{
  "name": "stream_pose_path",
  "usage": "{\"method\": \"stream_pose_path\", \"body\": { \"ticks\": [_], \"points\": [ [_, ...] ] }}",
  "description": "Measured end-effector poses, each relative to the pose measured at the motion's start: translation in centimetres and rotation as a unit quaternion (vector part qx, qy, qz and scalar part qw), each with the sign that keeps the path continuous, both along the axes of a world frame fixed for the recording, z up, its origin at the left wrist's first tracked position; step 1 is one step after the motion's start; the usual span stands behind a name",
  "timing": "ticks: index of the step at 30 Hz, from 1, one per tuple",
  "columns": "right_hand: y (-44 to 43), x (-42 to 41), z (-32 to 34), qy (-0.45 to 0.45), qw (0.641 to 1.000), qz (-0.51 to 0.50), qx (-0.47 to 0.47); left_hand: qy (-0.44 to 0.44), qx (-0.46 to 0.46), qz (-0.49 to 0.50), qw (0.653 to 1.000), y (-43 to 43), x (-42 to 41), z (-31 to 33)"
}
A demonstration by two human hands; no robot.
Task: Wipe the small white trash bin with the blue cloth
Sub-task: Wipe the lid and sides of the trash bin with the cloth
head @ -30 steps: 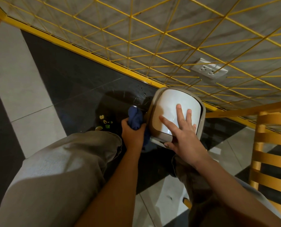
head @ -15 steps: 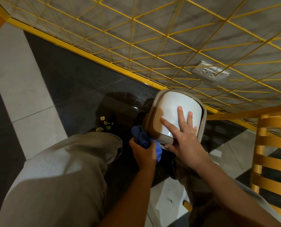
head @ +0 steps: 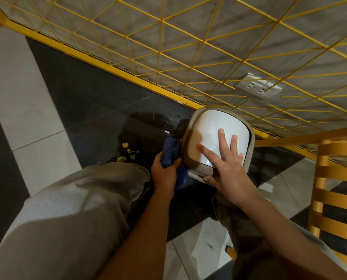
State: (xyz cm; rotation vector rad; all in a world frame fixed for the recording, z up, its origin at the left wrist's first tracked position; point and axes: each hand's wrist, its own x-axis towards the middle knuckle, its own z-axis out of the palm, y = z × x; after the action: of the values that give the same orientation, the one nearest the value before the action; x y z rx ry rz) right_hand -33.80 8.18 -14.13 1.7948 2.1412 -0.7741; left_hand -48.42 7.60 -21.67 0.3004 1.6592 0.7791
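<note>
The small white trash bin [head: 215,126] with a beige rim stands on the dark floor by the yellow wire fence. My right hand [head: 230,170] lies flat on its white lid, fingers spread and straight. My left hand [head: 164,172] grips the bunched blue cloth [head: 170,153] and presses it against the bin's left side, low on the beige wall. The lower body of the bin is hidden behind my hands and the lid.
A yellow wire fence [head: 168,47] runs diagonally behind the bin, with a white wall socket [head: 259,88] behind it. A yellow wooden chair [head: 338,188] stands at the right. My trouser legs [head: 67,209] fill the lower left. Small green scraps [head: 129,153] lie on the black tile.
My left hand with the cloth slid down and toward me along the bin's left side, then back up it. The right hand has stayed flat on the lid.
</note>
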Motion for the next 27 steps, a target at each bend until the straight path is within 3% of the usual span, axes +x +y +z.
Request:
{"method": "stream_pose_path", "body": {
  "ticks": [9, 16, 21, 27],
  "points": [
    [0.1, 0.4, 0.0, 0.002, 1.0, 0.01, -0.001, 0.058, 0.031, -0.137, 0.988, 5.6, -0.9, 1.0],
    [0.1, 1.9, -0.3, 0.029, 0.999, 0.019, 0.006, 0.024, -0.021, 0.002, 0.999, 3.1, -1.3, 1.1],
    [0.5, 4.2, -0.3, 0.043, 0.997, 0.057, -0.009, -0.021, 0.007, -0.077, 0.997, 0.5, 1.0, 2.7],
    [0.1, 3.7, -0.1, 0.159, 0.985, -0.054, 0.045, 0.021, 0.006, -0.132, 0.991, -1.1, 2.1, 1.6]
  ]
}}
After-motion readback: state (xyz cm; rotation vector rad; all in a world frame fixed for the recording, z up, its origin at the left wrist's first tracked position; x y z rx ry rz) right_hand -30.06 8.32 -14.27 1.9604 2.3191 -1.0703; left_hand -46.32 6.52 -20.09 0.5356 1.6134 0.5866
